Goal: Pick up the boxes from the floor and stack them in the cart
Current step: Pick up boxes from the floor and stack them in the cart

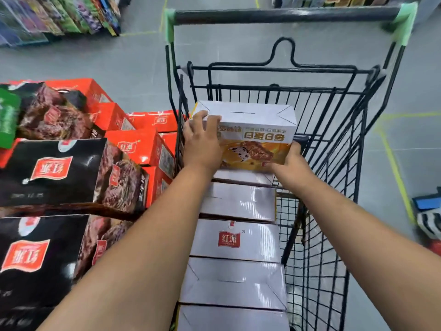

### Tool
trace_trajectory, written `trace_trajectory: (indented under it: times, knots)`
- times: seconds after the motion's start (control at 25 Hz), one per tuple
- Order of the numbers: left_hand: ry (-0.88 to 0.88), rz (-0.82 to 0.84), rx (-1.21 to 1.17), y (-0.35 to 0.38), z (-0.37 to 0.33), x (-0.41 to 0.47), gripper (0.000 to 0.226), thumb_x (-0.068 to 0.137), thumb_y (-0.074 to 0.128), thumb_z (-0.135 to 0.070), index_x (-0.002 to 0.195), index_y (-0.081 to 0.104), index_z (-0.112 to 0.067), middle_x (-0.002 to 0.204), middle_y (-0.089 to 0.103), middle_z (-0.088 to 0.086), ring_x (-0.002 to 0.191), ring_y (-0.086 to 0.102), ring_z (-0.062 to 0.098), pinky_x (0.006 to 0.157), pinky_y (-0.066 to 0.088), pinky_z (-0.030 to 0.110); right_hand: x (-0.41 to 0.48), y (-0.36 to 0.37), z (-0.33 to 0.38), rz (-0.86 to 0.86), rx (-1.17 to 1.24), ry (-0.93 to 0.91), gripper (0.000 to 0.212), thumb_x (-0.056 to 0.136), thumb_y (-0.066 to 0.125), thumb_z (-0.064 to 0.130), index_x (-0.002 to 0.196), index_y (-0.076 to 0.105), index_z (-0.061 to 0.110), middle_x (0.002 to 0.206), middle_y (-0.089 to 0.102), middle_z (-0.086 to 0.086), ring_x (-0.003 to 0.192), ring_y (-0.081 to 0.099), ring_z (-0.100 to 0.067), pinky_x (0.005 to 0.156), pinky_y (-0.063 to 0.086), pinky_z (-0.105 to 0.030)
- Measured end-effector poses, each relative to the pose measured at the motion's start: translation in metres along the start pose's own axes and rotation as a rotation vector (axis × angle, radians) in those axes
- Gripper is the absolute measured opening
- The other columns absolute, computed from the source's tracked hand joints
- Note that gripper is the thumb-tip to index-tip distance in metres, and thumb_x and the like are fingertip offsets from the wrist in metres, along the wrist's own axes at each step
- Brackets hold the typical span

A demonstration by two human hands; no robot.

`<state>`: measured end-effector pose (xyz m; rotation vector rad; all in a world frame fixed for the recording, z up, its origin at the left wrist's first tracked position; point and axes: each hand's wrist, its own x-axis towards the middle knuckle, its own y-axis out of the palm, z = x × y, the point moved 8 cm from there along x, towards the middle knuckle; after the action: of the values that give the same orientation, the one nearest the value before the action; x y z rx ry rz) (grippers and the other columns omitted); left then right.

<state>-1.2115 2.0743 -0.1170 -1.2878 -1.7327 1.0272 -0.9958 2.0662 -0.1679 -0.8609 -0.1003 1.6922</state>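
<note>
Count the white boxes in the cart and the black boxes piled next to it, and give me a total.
White boxes in the cart: 6, counting the held box
Black boxes beside it: 3
Total: 9

both hands [248, 151] gripping box [257, 130], over cart [334, 111]

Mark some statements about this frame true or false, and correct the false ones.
1. The left hand and right hand hold one box. True.
2. Green tape wraps the handle ends of the cart. True.
3. The cart holds no other boxes. False: a row of white boxes lies in it.
4. The boxes left of the cart are blue. False: the stacked boxes there are black and red.
</note>
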Motion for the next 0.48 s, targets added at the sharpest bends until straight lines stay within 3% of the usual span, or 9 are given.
trace_trajectory:
  times: [0.12,0.28,0.36,0.48]
  knots:
    - [0.006,-0.026,-0.013,0.003,0.004,0.008,0.045,0.083,0.061,-0.007,0.125,0.052,-0.016,0.141,0.038,0.012,0.128,0.034,0.038,0.107,0.032,0.044,0.005,0.007,-0.002,0.011,-0.016,-0.025,0.076,0.091,0.064,0.02,0.147,0.013,0.016,0.12,0.05,0.004,0.107,0.051,-0.016,0.089,0.041,-0.028]
    - [-0.034,0.123,0.084,0.018,0.009,0.005,0.069,0.088,0.065,-0.024,0.147,0.029,-0.027,0.159,0.01,0.005,0.145,0.006,0.038,0.119,0.015,0.045,0.0,0.006,-0.002,0.055,-0.023,-0.035,0.078,0.092,0.06,0.016,0.15,0.008,0.023,0.112,0.049,0.005,0.097,0.049,-0.013,0.08,0.038,-0.025]
    - [-0.058,0.163,0.094,0.019,0.007,0.0,0.076,0.089,0.064,-0.028,0.15,0.019,-0.031,0.161,-0.003,0.005,0.146,-0.004,0.037,0.12,0.01,0.047,-0.007,0.003,0.002,0.063,-0.002,-0.049,0.08,0.092,0.061,0.016,0.152,0.009,0.026,0.115,0.049,0.006,0.1,0.047,-0.01,0.083,0.037,-0.024]
    - [-0.076,0.223,0.079,0.016,-0.003,-0.011,0.077,0.09,0.063,-0.03,0.152,0.016,-0.032,0.161,-0.007,0.001,0.147,-0.007,0.033,0.12,0.012,0.049,-0.022,-0.003,0.007,0.061,-0.027,-0.084,0.079,0.091,0.063,0.018,0.152,0.013,0.026,0.132,0.051,0.002,0.105,0.044,-0.008,0.087,0.035,-0.023]
